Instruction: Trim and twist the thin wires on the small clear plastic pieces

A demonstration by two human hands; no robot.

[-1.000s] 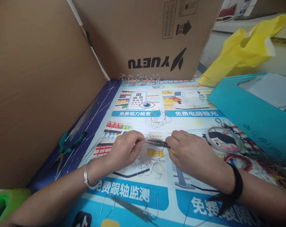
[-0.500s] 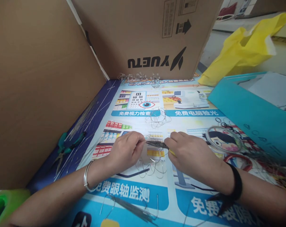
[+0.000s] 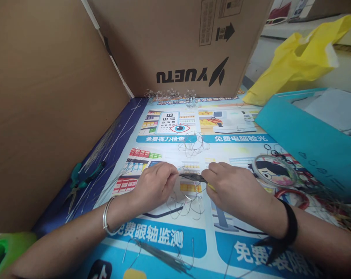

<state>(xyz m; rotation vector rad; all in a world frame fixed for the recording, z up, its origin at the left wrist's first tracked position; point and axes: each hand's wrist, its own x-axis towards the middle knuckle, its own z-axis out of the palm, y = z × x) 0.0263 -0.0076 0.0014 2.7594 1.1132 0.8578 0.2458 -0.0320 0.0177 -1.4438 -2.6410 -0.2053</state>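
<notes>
Seemingly pinching looped wire (image 3: pixel 188 197) in left hand (image 3: pixel 156 184), gripping pliers (image 3: pixel 196 178) in right hand (image 3: pixel 232 186), inside the left edge of the printed sheet (image 3: pixel 212 248); might kink it by overtwisting.

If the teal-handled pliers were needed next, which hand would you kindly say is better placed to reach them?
The left hand, I'd judge: it is nearer the teal-handled pliers, though it seems to pinch thin wire. The right hand is farther off and grips the yellow-handled pliers.
</notes>
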